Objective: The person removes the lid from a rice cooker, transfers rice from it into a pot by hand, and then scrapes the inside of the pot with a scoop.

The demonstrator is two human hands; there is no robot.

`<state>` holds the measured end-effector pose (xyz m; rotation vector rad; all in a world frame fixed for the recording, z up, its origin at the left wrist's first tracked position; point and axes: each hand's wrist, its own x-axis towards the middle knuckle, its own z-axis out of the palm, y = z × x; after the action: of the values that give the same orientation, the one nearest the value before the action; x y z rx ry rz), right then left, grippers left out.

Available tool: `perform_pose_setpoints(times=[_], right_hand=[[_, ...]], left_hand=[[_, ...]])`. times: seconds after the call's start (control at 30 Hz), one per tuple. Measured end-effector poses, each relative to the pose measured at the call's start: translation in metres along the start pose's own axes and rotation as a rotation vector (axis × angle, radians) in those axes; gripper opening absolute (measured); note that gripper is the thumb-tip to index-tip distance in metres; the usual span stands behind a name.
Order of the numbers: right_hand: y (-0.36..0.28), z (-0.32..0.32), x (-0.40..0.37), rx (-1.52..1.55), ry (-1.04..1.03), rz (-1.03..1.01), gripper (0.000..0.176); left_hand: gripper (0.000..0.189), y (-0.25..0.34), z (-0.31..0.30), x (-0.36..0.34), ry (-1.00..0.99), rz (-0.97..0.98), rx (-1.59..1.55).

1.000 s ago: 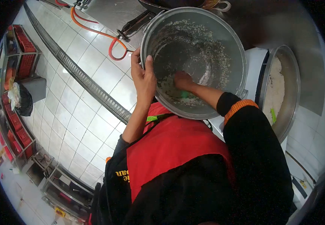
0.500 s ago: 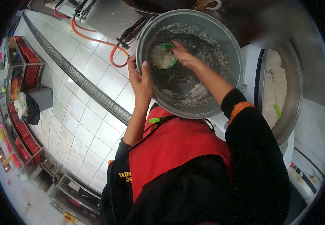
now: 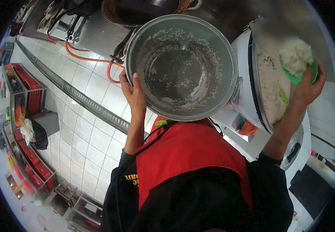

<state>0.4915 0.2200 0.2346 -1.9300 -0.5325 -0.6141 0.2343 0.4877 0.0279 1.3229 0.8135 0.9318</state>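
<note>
My left hand (image 3: 135,94) is closed on the left rim of a large grey metal pot (image 3: 227,69), thumb inside and fingers outside. Grains of rice cling to the pot's inner wall and bottom. Off to the right, my right hand (image 3: 309,87) grips a green bowl (image 3: 292,78) heaped with white cooked rice (image 3: 296,58). The bowl is tilted above a large rice cooker (image 3: 244,62), whose inside holds more rice (image 3: 268,85). A bright green strip, perhaps a utensil handle (image 3: 283,97), lies on that rice.
A dark wok (image 3: 115,15) stands on the metal counter (image 3: 92,34) beyond the pot. An orange gas hose (image 3: 86,57) hangs over the counter's edge. Shelves with red crates (image 3: 34,98) line the left. A floor drain (image 3: 78,92) crosses the white tiles.
My right hand has moved from inside the pot to over the cooker on the right, carrying the green bowl of rice. My left hand still grips the pot, which appears slightly further left.
</note>
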Motion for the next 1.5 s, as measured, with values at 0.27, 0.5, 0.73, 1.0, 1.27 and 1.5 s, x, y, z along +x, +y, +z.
perform_pose_setpoints(times=[0.27, 0.5, 0.73, 1.0, 1.27, 1.5], right_hand=[[0.009, 0.028, -0.021, -0.599, -0.097, -0.694, 0.054], [-0.008, 0.225, -0.133, -0.184, -0.959, -0.425, 0.036], [0.072, 0.311, -0.233, -0.565, -1.094, 0.266, 0.049], [0.055, 0.338, -0.321, -0.166, -1.14, 0.234, 0.045], [0.013, 0.314, -0.258, -0.15, -1.334, 0.321, 0.048], [0.001, 0.288, -0.231, -0.071, -1.414, 0.464, 0.04]], left_hand=[[0.029, 0.005, 0.0, -0.001, -0.002, 0.003, 0.056], [0.028, 0.004, 0.002, 0.0, 0.012, 0.004, 0.009], [0.03, 0.003, 0.002, 0.001, 0.036, -0.005, 0.038], [0.032, 0.001, -0.002, 0.001, 0.007, -0.015, 0.076], [0.032, 0.005, 0.001, 0.002, 0.006, 0.014, 0.093], [0.031, 0.005, 0.001, 0.001, 0.012, 0.004, 0.08]])
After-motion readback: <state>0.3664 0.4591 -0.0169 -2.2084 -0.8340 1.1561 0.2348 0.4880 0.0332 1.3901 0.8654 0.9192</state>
